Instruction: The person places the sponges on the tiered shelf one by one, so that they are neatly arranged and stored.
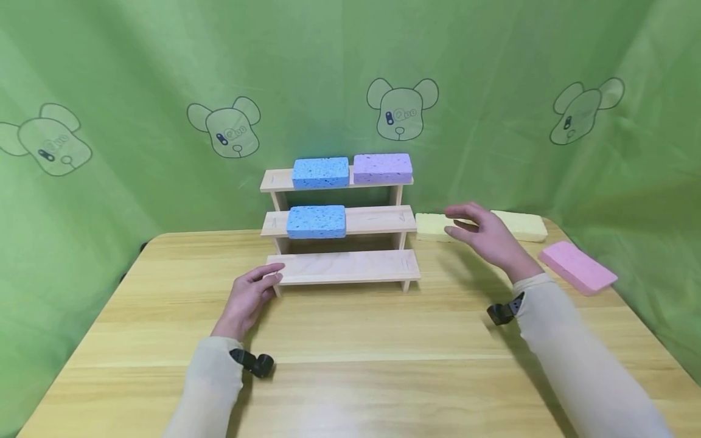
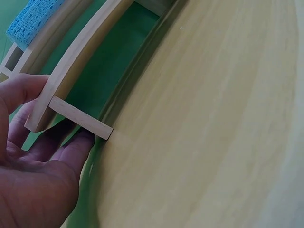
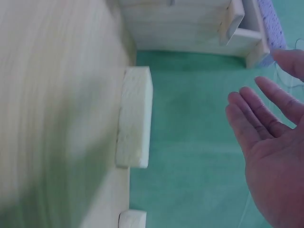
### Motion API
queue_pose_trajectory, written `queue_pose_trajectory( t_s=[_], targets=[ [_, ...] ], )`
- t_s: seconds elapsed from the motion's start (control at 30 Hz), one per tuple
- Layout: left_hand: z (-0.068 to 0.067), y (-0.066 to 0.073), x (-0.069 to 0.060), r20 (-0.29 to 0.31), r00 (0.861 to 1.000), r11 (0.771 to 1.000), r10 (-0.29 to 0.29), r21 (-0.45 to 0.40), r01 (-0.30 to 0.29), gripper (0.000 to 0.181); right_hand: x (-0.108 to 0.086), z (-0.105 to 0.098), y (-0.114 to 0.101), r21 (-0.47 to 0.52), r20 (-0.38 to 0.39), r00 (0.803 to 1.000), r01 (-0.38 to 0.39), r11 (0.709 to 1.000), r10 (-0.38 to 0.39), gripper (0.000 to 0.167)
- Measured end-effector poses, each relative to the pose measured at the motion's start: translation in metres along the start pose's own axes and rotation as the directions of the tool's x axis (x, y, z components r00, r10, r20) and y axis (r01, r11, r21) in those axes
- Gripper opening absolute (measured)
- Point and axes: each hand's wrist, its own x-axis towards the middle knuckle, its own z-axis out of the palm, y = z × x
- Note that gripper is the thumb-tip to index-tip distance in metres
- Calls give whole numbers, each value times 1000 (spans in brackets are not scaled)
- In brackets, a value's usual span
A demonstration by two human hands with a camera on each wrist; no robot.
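Note:
A three-step wooden shelf (image 1: 350,266) stands on the table. My left hand (image 1: 249,298) grips the left end of its lowest step; in the left wrist view the thumb (image 2: 28,88) lies on the board and the other fingers reach below it. A blue sponge (image 1: 320,173) and a purple sponge (image 1: 383,168) sit on the top step, another blue sponge (image 1: 316,222) on the middle one. My right hand (image 1: 484,234) hovers with nothing in it, fingers extended, near a pale yellow sponge (image 1: 431,227) that it partly hides in the head view.
Right of the shelf, a second pale yellow sponge (image 1: 520,226) lies at the table's back edge. A pink sponge (image 1: 577,267) is near the right edge. Green curtain (image 1: 317,61) with bear-head prints hangs behind and beside the wooden table (image 1: 383,340).

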Motion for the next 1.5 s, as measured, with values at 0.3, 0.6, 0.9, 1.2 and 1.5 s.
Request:
queue_pose_trajectory(
  t_s=[0.3,0.6,0.9,1.2,1.5],
  targets=[
    [0,-1,1,1,1000,1000,13,-5,-13,36,-3,-16,25,-45,5,999,-31,999,32,54],
    [-1,0,0,-5,1000,1000,8,-6,-8,37,-2,-22,44,-66,46,994,-92,994,95,66],
    [-2,-2,1,-2,1000,1000,10,-22,-10,38,5,-25,57,-104,95,975,-193,976,203,79],
    [-4,-3,-1,8,1000,1000,9,-28,-9,38,14,-22,69,-145,124,961,-229,963,247,90],
    [-4,-1,-1,12,1000,1000,11,-18,-11,38,21,-24,78,-192,147,960,-208,959,237,94]
  ],
)
